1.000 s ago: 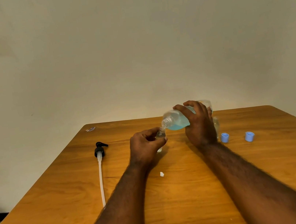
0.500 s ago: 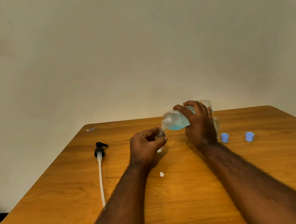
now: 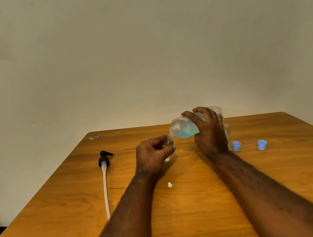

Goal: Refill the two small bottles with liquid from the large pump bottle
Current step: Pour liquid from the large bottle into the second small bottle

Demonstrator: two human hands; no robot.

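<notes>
Barely anything's shifted: right hand (image 3: 209, 132) still grips the big bottle (image 3: 183, 128) tipped so its neck meets the small bottle (image 3: 168, 142), which left hand (image 3: 151, 156) pinches steady for pouring.

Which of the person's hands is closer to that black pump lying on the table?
Left. The left hand, holding a small bottle, is to the right of the black pump, apart from it; the right hand, tilting the large bottle, is farther right, beyond the left.
</notes>
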